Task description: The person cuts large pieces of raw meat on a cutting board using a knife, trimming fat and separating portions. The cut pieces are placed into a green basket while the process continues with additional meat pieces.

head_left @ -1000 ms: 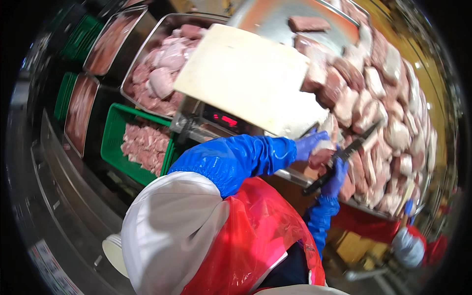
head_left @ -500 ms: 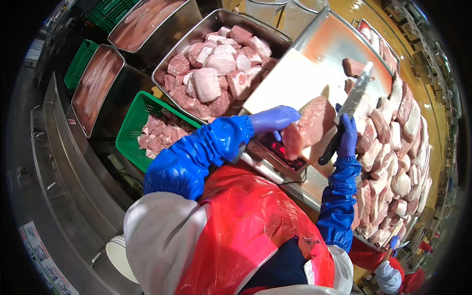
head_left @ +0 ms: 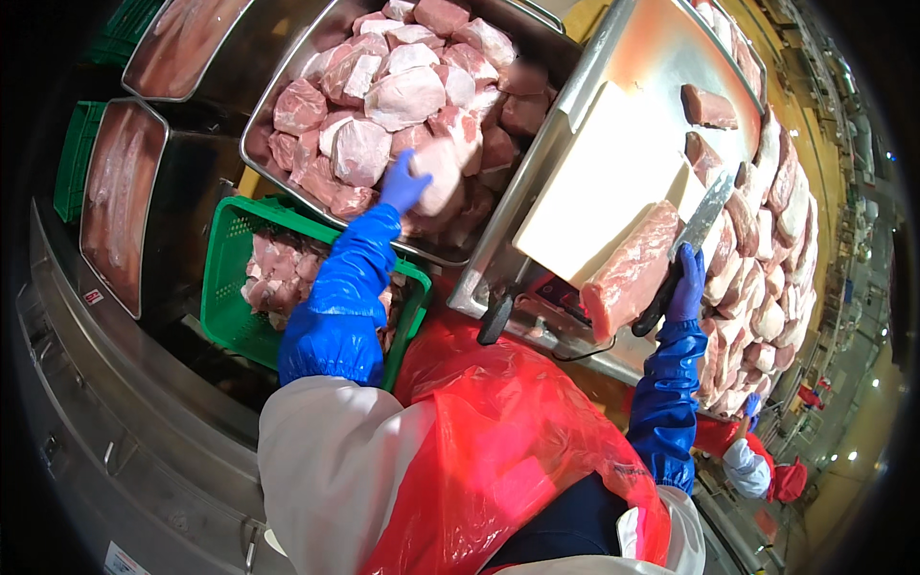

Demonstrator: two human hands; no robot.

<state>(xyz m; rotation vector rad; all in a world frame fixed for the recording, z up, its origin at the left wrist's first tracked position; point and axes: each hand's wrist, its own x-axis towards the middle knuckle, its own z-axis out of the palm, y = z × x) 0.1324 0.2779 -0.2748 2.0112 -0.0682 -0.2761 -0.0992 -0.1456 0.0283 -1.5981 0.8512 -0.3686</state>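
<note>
My left hand (head_left: 405,182), in a purple glove, is over the metal tub (head_left: 259,120) of cut pork. Its fingers are spread beside a blurred pale pork piece (head_left: 441,177); whether they still touch it is hard to tell. In a purple glove too, my right hand (head_left: 686,287) grips the black handle of a knife (head_left: 707,211), its long blade pointing up and away to the right. Beside that hand a long pork loin (head_left: 628,268) lies along the right edge of the white cutting board (head_left: 585,177), its cut end toward me.
A green basket (head_left: 218,278) of trimmings stands at left. Many pork loins (head_left: 757,278) are piled right of the board. Loose pork pieces (head_left: 709,107) lie beyond it. A black handle (head_left: 495,319) juts from the table's near edge. Another person (head_left: 757,460) is at lower right.
My left hand has left the pork at the board and moved left over the tub, where a blurred piece now appears. The loin on the board looks shifted. My right hand keeps the knife.
</note>
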